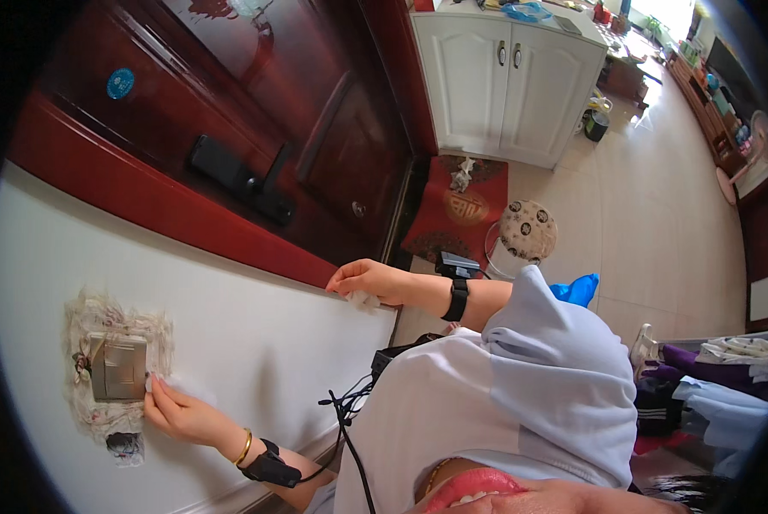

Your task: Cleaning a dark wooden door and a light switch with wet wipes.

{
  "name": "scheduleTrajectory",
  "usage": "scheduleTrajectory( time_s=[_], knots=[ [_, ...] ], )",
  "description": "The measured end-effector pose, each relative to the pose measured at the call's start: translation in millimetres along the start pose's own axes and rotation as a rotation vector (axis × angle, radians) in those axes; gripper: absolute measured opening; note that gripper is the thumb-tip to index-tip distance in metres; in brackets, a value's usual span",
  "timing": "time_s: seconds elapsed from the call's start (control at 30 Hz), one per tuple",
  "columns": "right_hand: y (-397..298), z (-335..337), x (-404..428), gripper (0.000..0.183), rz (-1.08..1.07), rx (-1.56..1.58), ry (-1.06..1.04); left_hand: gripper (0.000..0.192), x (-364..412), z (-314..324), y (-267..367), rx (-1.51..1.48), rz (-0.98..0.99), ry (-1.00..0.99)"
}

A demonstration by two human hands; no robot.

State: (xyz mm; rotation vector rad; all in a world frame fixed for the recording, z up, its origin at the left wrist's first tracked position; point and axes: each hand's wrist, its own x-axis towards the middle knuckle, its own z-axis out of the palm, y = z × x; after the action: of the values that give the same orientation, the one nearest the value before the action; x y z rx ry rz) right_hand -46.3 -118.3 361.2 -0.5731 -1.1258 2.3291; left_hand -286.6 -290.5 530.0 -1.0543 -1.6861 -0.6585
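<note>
My left hand (185,414) pinches a small white wad (150,383) that looks like tissue, at the edge of a metallic wall switch plate (119,369). A rough, peeling whitish border (156,331) surrounds the plate on the white wall. Just beneath, a small hole (124,444) in the wall shows dark, wire-like bits. My right hand (374,281) is held away from the switch, near the red door frame (281,263). Crumpled white tissue (363,301) is gripped under its fingers.
A dark red door (230,109) with a black handle lock (239,180) stands beside the wall. On the floor are a red mat (448,212) bearing crumpled tissue (463,175) and a round patterned stool (528,229). Beyond stands a white cabinet (512,90). Black cables (352,443) hang near my body.
</note>
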Motion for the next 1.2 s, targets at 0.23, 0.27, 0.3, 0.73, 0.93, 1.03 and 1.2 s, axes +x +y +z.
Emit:
scheduleTrajectory(
  time_s=[0.23,0.27,0.3,0.73,0.93,1.03,1.2],
  knots=[
    [4.7,-6.2,3.6,0.01,0.02,0.007,0.028,0.014,-3.9,-1.7,-7.5,0.088,0.047,0.046],
    [5.0,-7.1,3.4,0.012,0.016,-0.009,0.021,0.014,-1.4,1.6,-4.3,0.067,0.073,0.07],
    [5.2,-7.7,3.1,0.014,0.014,-0.026,0.013,0.014,0.2,4.5,-1.0,0.068,0.075,0.06],
    [-10.1,-1.2,-11.5,0.016,0.002,-0.073,0.08,0.02,-16.3,6.4,22.5,-0.168,0.044,0.057],
    [6.1,-30.5,-9.7,0.016,-0.002,0.004,-0.021,0.017,-12.6,-25.2,17.9,-0.182,-0.138,0.176],
    [2.0,-28.3,-12.0,0.016,-0.01,0.03,-0.035,0.016,0.5,-28.3,16.6,-0.163,-0.113,0.266],
    [2.1,-21.5,-7.0,0.015,-0.001,0.034,-0.012,0.014,11.6,-16.0,10.6,0.074,-0.004,0.255]
  ],
)
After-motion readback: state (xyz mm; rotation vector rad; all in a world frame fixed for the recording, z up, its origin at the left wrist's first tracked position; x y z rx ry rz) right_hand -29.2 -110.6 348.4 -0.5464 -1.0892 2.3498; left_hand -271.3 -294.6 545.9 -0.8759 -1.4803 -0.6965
